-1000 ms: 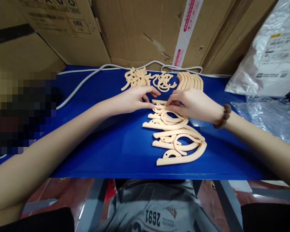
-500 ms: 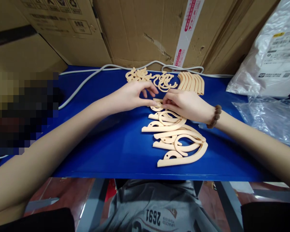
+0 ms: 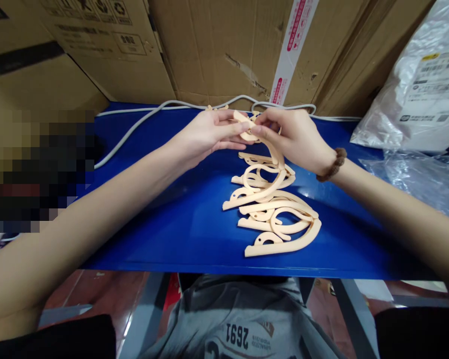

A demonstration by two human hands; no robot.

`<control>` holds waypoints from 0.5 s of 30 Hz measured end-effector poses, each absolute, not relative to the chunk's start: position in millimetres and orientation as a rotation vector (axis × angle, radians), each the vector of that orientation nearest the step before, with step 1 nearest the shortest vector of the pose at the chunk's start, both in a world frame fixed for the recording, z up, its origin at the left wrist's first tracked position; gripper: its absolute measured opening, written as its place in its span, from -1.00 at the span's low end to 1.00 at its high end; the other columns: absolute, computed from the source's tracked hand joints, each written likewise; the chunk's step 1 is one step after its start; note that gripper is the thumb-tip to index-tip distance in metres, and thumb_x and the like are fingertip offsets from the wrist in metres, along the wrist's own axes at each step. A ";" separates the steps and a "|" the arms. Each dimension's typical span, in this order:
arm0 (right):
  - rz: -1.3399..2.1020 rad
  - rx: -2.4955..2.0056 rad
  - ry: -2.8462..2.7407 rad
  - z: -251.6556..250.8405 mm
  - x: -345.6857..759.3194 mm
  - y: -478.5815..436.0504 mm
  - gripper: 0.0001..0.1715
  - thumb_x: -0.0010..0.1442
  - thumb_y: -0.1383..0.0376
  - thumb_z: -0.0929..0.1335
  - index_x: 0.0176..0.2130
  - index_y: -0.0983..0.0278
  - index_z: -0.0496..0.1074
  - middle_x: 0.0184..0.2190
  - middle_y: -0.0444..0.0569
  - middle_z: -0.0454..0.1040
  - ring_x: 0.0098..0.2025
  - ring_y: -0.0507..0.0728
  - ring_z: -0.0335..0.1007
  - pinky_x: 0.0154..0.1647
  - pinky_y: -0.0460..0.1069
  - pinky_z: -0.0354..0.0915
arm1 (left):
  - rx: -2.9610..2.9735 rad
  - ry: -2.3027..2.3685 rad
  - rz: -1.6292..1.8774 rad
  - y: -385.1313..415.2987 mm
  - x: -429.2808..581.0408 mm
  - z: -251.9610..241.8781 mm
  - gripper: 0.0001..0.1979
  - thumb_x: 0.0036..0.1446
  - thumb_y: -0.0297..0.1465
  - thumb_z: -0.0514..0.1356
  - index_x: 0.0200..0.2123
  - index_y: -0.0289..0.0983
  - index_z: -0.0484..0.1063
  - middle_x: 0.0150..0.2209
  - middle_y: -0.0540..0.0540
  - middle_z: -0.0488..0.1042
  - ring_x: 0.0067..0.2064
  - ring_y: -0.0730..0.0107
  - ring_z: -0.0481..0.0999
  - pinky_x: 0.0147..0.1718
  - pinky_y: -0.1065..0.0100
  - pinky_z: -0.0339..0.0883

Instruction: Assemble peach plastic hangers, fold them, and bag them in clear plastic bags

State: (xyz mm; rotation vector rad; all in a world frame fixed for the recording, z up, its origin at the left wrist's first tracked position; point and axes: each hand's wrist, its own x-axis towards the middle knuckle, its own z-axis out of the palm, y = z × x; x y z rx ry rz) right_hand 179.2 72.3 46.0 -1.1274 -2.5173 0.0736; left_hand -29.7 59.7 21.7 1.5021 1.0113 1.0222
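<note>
Both hands hold a cream plastic piece point(image 3: 243, 119) between them, above the back half of the blue table. My left hand point(image 3: 217, 130) grips its left end with thumb and fingers. The fingertips of my right hand point(image 3: 279, 130) pinch it on the other side. A curved cream arm hangs down below the fingers, against the pile. Several cream folding hangers point(image 3: 295, 244) lie overlapped below the hands, with curved arms and thin loops. Small cream hook parts point(image 3: 253, 115) show behind the hands, mostly hidden by them.
A white cable point(image 3: 134, 121) runs along the back of the blue table point(image 3: 164, 224). Cardboard boxes point(image 3: 209, 60) stand behind it. A white plastic package point(image 3: 419, 89) and clear plastic wrap point(image 3: 422, 179) lie at the right.
Both hands have risen and moved back from the hangers, and a cream piece is now lifted between them. They now cover the hook parts and the row of curved bars behind.
</note>
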 end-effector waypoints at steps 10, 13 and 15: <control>-0.640 -1.359 -2.473 104.7 151.5 77.1 -0.45 0.51 0.18 0.08 0.24 0.45 0.32 0.09 0.34 0.49 0.17 0.48 0.39 0.02 0.22 0.32 | 1.538 1.086 1.194 90.4 -27.2 84.7 -0.79 0.33 -0.45 0.25 -0.39 -0.38 0.49 -0.39 -0.04 0.53 -0.35 0.58 0.46 -0.15 0.38 0.36; -0.688 -1.341 -2.560 110.0 151.3 83.1 -0.47 0.46 0.39 0.04 0.21 0.54 0.32 0.09 0.42 0.46 0.22 0.52 0.32 0.05 0.27 0.31 | 1.804 1.213 1.234 91.2 -28.5 99.5 -0.85 0.20 -0.44 0.33 -0.41 -0.39 0.56 -0.48 -0.03 0.48 -0.45 0.60 0.35 -0.34 0.41 0.21; -0.676 -1.348 -2.607 109.2 151.5 87.4 -0.49 0.39 0.47 0.08 0.20 0.55 0.31 0.08 0.44 0.46 0.18 0.52 0.36 0.04 0.27 0.31 | 2.022 1.290 1.227 89.6 -26.7 103.2 -0.86 0.16 -0.43 0.31 -0.38 -0.41 0.60 -0.48 -0.05 0.47 -0.45 0.58 0.35 -0.33 0.40 0.20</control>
